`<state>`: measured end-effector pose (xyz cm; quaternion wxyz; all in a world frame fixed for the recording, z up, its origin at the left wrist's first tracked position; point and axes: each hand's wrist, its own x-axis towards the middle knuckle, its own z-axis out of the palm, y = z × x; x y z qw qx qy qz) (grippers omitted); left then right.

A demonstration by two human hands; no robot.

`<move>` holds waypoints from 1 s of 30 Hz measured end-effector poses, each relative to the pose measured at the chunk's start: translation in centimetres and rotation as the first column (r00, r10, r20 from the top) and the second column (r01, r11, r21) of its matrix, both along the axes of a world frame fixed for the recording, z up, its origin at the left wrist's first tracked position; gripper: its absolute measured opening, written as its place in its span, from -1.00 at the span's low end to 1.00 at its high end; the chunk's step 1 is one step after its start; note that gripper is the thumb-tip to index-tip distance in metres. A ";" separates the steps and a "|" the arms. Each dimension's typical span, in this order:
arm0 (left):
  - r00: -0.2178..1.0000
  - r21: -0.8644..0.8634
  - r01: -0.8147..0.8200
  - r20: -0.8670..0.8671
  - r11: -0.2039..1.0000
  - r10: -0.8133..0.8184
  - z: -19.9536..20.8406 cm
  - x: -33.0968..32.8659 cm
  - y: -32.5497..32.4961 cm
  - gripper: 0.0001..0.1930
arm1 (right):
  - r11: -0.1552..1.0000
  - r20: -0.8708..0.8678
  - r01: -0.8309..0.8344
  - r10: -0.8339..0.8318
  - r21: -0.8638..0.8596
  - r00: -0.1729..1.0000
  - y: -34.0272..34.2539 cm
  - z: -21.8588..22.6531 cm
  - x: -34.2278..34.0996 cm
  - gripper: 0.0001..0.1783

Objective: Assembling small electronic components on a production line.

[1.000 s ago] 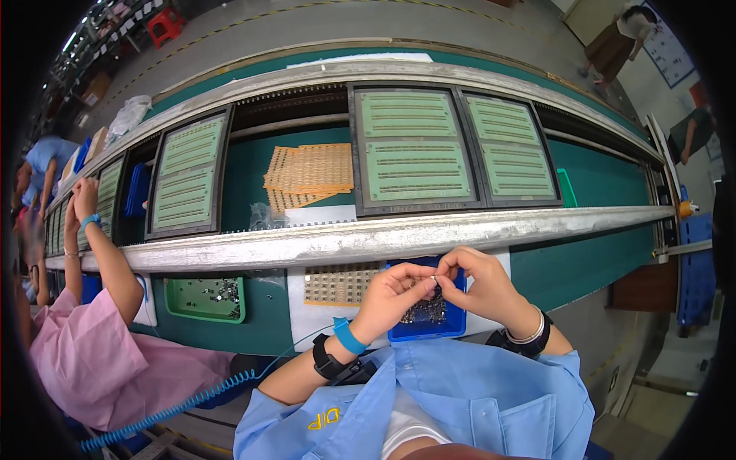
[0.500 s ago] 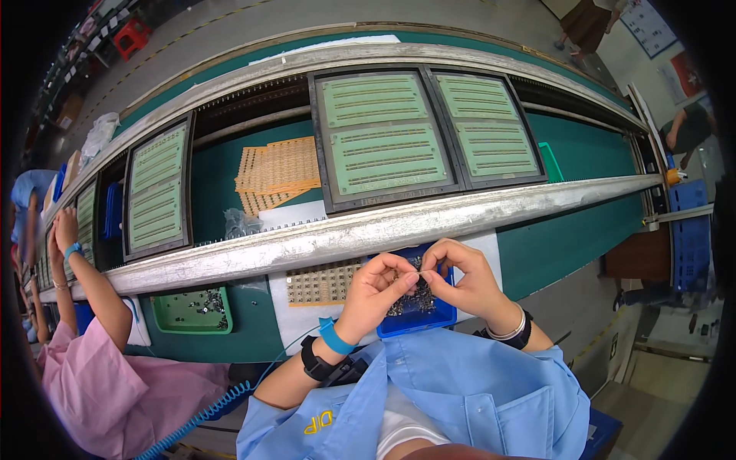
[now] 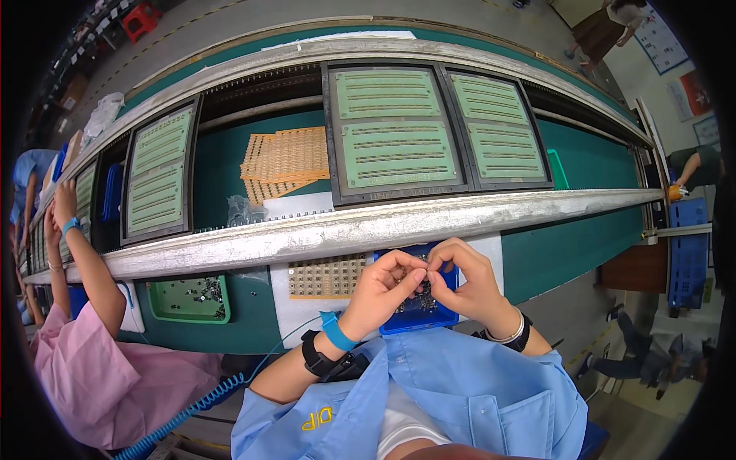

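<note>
"At the near edge of the bench point(image 3: 556, 253), how do we stand?"

"Past our blue shirt point(image 3: 475, 376), with a blue wrist strap point(image 3: 336, 331) on one arm, our left hand point(image 3: 379, 290) and right hand point(image 3: 469, 282) meet, thumbs and fingertips pinched narrow. Whether anything sits between them, we cannot tell."

"And the small metal parts point(image 3: 424, 305)?"

"We see them loose in a blue tray point(image 3: 406, 325), directly beneath our hands. Left of it, a tan board point(image 3: 326, 277) set with rows of pieces lies on a white mat point(image 3: 280, 295); farther left sits a green tray point(image 3: 192, 315) of scattered parts."

"Who joins us?"

"A co-worker in pink point(image 3: 92, 376), on our left, arms raised over the silver rail point(image 3: 307, 239)."

"Beyond that rail?"

"We face black frames point(image 3: 397, 195) holding green panels point(image 3: 395, 153), with orange sheets point(image 3: 287, 157) stacked between two of them. Far back on the floor stands a red stool point(image 3: 140, 23)."
</note>
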<state>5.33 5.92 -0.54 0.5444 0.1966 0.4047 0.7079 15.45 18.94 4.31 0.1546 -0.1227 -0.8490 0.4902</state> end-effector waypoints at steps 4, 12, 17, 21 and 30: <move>1.000 0.033 -0.015 0.020 0.999 0.014 0.0 0.1 0.1 -0.87 | 0.996 -0.121 0.021 -0.011 0.086 0.993 -0.3 -0.7 -0.2 -0.85; 0.997 0.091 -0.077 -0.008 0.993 0.078 0.0 0.5 0.0 -0.88 | 0.940 -0.027 0.057 -0.070 -0.337 0.997 -0.3 -1.2 0.1 -0.84; 0.993 0.088 -0.097 -0.053 0.991 0.102 0.2 0.6 0.2 -0.87 | 0.994 -0.115 0.031 -0.043 -0.104 0.992 -0.2 -0.9 -0.2 -0.85; 0.974 0.089 -0.153 -0.157 0.984 0.165 0.2 0.9 0.3 -0.89 | 0.995 -0.132 0.030 -0.043 -0.097 0.990 -0.4 -1.8 0.1 -0.83; 0.735 0.148 -0.292 -0.598 0.945 0.321 -0.1 0.5 0.2 -0.90 | 0.992 -0.211 0.125 -0.117 0.022 0.970 -1.4 -2.3 0.1 -0.79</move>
